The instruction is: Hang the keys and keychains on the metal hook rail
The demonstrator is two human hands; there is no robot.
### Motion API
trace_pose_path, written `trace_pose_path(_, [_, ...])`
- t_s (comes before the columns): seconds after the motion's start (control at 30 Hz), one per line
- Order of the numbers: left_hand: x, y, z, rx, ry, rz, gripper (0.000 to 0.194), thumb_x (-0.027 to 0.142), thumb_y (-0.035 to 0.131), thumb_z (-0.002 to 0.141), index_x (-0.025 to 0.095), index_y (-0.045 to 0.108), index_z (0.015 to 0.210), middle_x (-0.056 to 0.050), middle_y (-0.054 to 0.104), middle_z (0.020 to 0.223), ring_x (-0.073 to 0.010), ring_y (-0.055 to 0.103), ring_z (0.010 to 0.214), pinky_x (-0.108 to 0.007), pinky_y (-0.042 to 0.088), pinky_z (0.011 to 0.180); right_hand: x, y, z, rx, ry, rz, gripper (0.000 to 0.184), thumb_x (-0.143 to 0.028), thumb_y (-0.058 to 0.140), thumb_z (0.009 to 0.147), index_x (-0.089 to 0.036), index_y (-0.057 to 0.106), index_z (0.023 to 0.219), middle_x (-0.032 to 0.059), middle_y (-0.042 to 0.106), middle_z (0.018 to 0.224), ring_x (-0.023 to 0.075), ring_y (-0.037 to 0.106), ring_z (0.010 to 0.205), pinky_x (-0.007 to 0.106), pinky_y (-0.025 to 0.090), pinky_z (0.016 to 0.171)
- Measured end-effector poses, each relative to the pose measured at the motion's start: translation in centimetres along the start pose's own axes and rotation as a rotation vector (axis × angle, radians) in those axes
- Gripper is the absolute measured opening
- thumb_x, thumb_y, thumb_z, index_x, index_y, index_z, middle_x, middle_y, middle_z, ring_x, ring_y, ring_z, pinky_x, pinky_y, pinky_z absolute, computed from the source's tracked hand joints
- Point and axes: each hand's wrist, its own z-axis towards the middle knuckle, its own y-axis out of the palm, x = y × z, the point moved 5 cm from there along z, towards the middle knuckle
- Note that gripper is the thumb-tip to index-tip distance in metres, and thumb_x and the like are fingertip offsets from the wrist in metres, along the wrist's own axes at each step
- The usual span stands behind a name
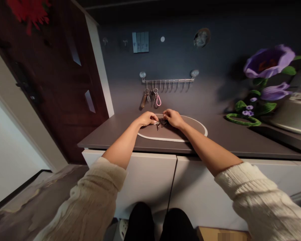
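My left hand is closed on a small bunch of keys, which hangs below its fingertips. Just to the right, my right hand has its fingers curled together over a dark bunch of keys; its grip is partly hidden. Both hands are low over an oval mat with a white rim on the dark counter. Behind them, a clear hook rail is fixed to the wall. Toward its left end hang keys with a brown fob and keys with a pink loop.
Purple flowers with a green ring base stand on the counter at the right, near a pale, rounded appliance. White cabinet doors are below the counter. A dark red door stands at the left.
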Motion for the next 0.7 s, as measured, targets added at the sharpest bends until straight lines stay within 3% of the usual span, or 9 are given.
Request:
trace_pose_path(0.17, [0.02,0.33,-0.26,-0.12,-0.02,0.052,0.022,0.006,0.064,0.058,0.011,0.068,0.079,-0.003,0.066,0.07,-0.01,0.056,0.064,-0.024,0.044,0.068,-0.25,0.32,-0.03,-0.035,-0.032,-0.146,0.019,-0.014,0.049,0.079,-0.015,0.063,0.091,0.0073,0.067,0.087,0.0149,0.06,0.08,0.023,0.042,0.076])
trace_pose_path(0.5, [-0.19,0.69,0.16,-0.074,0.115,0.306,0.011,0.016,0.061,0.066,0.014,0.068,0.074,-0.001,0.067,0.074,-0.0117,0.056,0.071,-0.023,0.041,0.071,-0.18,0.69,0.39,-0.039,-0.04,-0.182,0.022,-0.014,0.048,0.079,-0.015,0.065,0.094,0.0069,0.068,0.083,0.0148,0.059,0.08,0.022,0.041,0.076])
trace_pose_path(0.7, [0.07,0.79,0.37,-0.105,0.221,0.382,0.013,0.02,0.057,0.07,0.015,0.066,0.077,-0.002,0.066,0.08,-0.0123,0.056,0.076,-0.022,0.039,0.074,-0.18,0.87,0.63,-0.048,-0.056,-0.19,0.022,-0.014,0.048,0.079,-0.014,0.064,0.095,0.0075,0.068,0.084,0.0156,0.06,0.081,0.023,0.041,0.077])
